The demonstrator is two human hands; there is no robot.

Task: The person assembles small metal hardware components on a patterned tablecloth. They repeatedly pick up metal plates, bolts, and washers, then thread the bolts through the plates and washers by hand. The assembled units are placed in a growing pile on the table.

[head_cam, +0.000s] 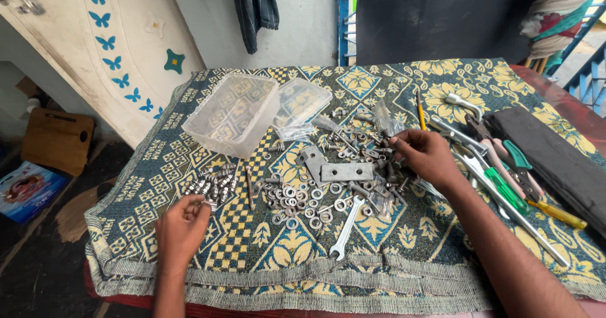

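The left hand (182,229) pinched a bolt at the bolt pile's (211,185) six o'clock; the right hand (424,155) picked among loose hardware (353,144). Best kept sorted by kind.

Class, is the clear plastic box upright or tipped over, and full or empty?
Tipped and empty: the clear plastic box lies on its side, the patterned cloth showing through.

Under our hands lies a cloth (303,248) in navy and yellow — checks, flowers, medallions. By our left hand (180,229) we see silver-grey bolts (211,185); beyond them, a clear, colourless box (233,113). Right of our right hand (424,155) — green-handled (505,188) and yellow-handled (558,214) tools.
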